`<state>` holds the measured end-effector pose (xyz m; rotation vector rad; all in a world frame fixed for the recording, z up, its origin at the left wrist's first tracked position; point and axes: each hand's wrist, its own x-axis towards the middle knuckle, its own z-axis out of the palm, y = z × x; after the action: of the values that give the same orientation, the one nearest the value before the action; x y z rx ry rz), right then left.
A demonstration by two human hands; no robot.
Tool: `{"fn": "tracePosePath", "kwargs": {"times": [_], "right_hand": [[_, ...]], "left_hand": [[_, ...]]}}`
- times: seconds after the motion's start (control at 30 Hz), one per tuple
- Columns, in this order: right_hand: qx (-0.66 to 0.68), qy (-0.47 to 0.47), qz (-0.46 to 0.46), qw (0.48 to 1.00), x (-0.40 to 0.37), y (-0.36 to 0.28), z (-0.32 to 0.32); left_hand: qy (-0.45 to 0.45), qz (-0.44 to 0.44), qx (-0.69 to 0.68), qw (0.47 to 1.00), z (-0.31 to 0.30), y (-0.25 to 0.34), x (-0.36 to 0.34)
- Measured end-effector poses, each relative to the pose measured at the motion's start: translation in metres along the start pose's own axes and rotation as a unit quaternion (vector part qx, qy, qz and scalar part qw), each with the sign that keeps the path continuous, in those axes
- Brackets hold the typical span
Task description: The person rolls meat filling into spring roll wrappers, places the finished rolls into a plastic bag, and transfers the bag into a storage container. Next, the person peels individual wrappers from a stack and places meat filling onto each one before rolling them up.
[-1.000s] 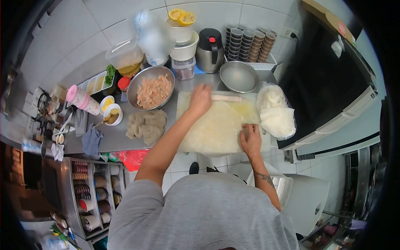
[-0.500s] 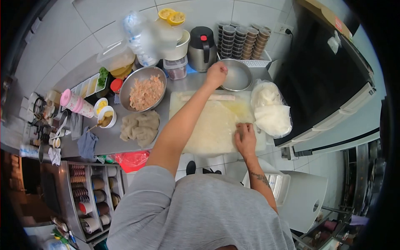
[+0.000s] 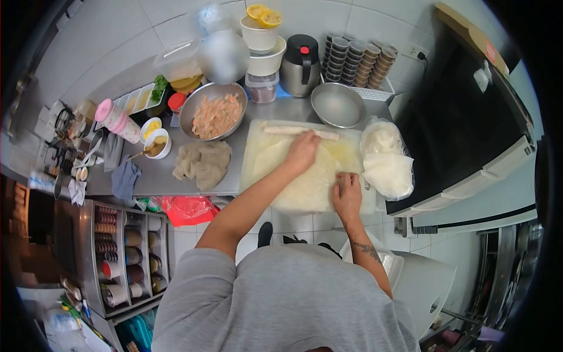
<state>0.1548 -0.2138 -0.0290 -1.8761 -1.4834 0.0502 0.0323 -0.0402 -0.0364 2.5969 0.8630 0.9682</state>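
Note:
On the white cutting board (image 3: 251, 176) lies a thin pale wrapper sheet (image 3: 275, 161). A long, slim pale roll (image 3: 281, 129) stretches along the board's far side. My left hand (image 3: 302, 152) reaches over the sheet, its fingertips down beside the roll's right half and nothing visible held in them. Near the board's right edge rests my right hand (image 3: 347, 192), fingers bent and apart, touching the surface. Beyond the board stands a metal bowl (image 3: 338, 105) that seems to hold clear liquid. A plastic bag of white sheets (image 3: 386, 158) sits to the right.
A steel bowl of shredded orange-pink filling (image 3: 217, 116) stands left of the board, with a crumpled beige cloth (image 3: 202, 164) nearer me. A thermos jug (image 3: 299, 70) and stacked sauce cups (image 3: 355, 64) line the back. A dark-fronted appliance (image 3: 457, 117) bounds the right side.
My left hand has come back from the rim of the metal bowl to the board, beside the roll. My right hand stays at the board's right edge. The view has shifted slightly.

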Motion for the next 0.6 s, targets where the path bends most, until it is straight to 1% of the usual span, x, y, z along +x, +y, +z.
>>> {"fn": "tracePosePath", "kwargs": {"times": [0.1,0.2,0.3,0.4,0.5,0.57,0.6], "right_hand": [[0.004,0.004,-0.014,1.000,-0.001,0.002,0.000],[0.006,0.000,-0.011,1.000,-0.002,0.002,-0.002],[0.002,0.002,-0.017,1.000,0.002,0.003,0.002],[-0.006,0.010,-0.022,1.000,-0.003,0.005,0.002],[-0.002,0.021,-0.020,1.000,-0.004,0.005,0.003],[0.003,0.030,-0.016,0.999,-0.004,0.004,0.003],[0.023,0.028,0.006,0.999,-0.003,0.003,0.003]], "left_hand": [[0.011,0.038,0.058,0.998,0.008,0.005,-0.008],[0.014,-0.099,0.154,0.983,0.009,0.003,-0.018],[0.082,-0.071,0.185,0.977,-0.020,0.009,-0.034],[-0.018,-0.164,0.234,0.958,-0.042,-0.003,-0.063],[-0.019,-0.185,0.252,0.950,-0.062,-0.004,-0.066],[-0.002,-0.056,0.240,0.969,-0.050,-0.010,-0.080],[0.006,0.008,0.233,0.972,-0.057,-0.008,-0.079]]}}
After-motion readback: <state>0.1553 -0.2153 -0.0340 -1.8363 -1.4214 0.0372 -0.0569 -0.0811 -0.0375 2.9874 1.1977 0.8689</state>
